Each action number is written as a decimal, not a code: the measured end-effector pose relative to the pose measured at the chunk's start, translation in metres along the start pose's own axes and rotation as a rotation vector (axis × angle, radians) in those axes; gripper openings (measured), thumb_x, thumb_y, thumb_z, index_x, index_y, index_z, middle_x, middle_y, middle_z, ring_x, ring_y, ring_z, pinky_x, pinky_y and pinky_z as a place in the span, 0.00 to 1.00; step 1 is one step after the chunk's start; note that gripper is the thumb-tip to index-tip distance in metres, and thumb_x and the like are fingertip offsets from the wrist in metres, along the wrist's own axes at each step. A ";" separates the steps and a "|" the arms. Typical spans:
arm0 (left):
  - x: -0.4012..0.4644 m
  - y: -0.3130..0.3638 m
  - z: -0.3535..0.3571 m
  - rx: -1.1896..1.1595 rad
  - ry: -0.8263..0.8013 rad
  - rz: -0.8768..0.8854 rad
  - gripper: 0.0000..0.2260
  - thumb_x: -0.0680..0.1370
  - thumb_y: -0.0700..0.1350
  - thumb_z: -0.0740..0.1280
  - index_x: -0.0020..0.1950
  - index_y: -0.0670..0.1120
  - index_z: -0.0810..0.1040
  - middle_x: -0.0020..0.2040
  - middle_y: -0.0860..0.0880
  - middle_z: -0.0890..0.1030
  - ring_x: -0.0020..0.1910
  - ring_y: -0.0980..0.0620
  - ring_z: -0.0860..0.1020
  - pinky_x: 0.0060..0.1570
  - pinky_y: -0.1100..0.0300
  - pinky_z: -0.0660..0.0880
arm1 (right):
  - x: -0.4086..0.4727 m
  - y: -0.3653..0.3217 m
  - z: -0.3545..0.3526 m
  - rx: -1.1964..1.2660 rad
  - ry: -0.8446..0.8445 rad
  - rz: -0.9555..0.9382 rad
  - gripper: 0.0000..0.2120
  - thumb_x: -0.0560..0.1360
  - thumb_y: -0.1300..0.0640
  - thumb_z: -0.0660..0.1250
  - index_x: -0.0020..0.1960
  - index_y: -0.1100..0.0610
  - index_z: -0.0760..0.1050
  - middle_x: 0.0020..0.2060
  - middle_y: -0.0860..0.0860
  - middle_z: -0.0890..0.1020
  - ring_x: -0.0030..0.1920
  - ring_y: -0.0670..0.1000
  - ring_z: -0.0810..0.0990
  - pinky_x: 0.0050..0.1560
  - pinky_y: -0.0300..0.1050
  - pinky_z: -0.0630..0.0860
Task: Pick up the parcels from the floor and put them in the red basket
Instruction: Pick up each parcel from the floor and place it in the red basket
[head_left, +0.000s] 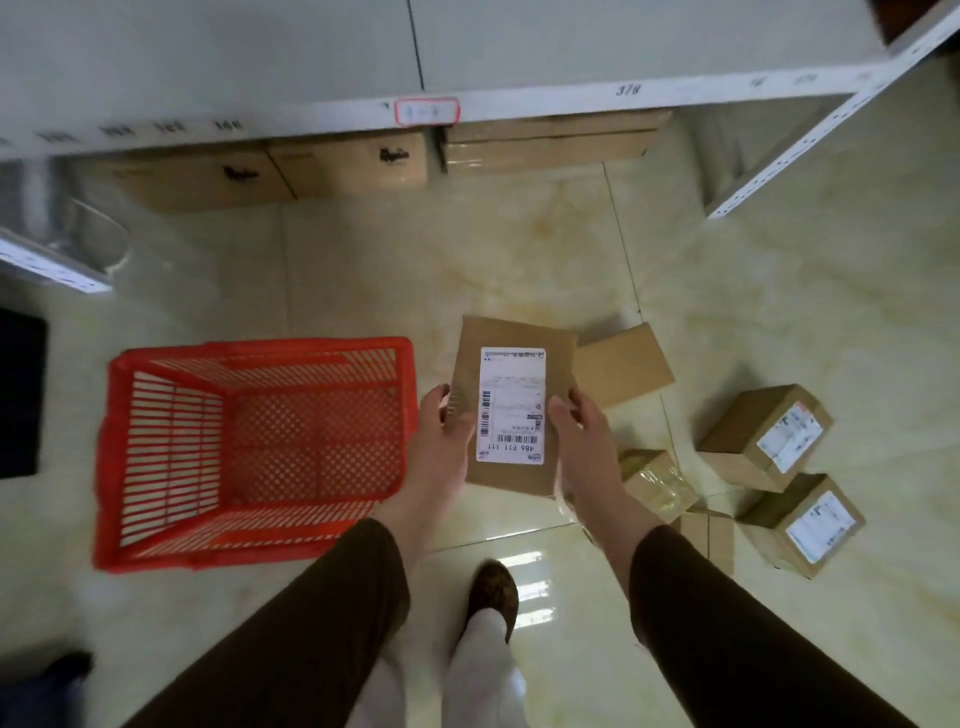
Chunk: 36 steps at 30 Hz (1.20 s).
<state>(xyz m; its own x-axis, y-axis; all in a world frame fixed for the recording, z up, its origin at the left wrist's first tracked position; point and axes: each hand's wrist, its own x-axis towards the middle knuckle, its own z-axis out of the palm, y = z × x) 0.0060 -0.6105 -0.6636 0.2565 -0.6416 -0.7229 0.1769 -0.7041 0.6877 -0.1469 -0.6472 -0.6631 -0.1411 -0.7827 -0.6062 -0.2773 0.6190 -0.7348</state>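
One flat parcel (511, 405) with a white label is being held in the air just right of the red basket (254, 452). The left hand (447, 441) and right hand (582, 436) are gripping its two long edges, fingers curled around them. Five more parcels are lying on the floor (779, 291) to the right.

white shelf (519, 98), stored cartons (353, 161), tiled floor (363, 270)

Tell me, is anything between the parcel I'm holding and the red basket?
Nothing visible. The parcel, held by both hands, is just right of the basket, which is open-topped and looks empty.
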 end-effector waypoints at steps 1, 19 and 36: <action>-0.004 0.003 -0.017 -0.041 0.036 -0.007 0.13 0.84 0.45 0.62 0.68 0.53 0.69 0.58 0.51 0.82 0.53 0.53 0.82 0.45 0.59 0.78 | -0.006 -0.007 0.012 -0.017 -0.014 -0.021 0.08 0.80 0.46 0.62 0.57 0.38 0.78 0.50 0.48 0.86 0.51 0.52 0.86 0.52 0.54 0.84; 0.023 -0.102 -0.341 -0.067 0.090 -0.175 0.14 0.83 0.44 0.63 0.65 0.62 0.74 0.65 0.54 0.79 0.63 0.47 0.78 0.65 0.40 0.73 | -0.089 0.028 0.292 -0.174 -0.376 -0.018 0.49 0.77 0.52 0.71 0.75 0.25 0.37 0.75 0.49 0.70 0.61 0.60 0.82 0.39 0.60 0.85; 0.101 -0.123 -0.370 -0.121 0.195 -0.119 0.29 0.78 0.43 0.71 0.74 0.57 0.61 0.63 0.52 0.80 0.57 0.50 0.81 0.53 0.52 0.78 | -0.059 0.086 0.329 -0.013 -0.278 0.168 0.22 0.81 0.51 0.67 0.70 0.54 0.62 0.61 0.52 0.80 0.59 0.56 0.83 0.58 0.55 0.82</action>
<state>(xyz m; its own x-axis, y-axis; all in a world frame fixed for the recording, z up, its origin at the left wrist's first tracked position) 0.3617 -0.4761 -0.7961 0.4036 -0.4773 -0.7806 0.3258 -0.7222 0.6101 0.1508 -0.5266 -0.7903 0.0785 -0.6211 -0.7798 -0.2845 0.7357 -0.6146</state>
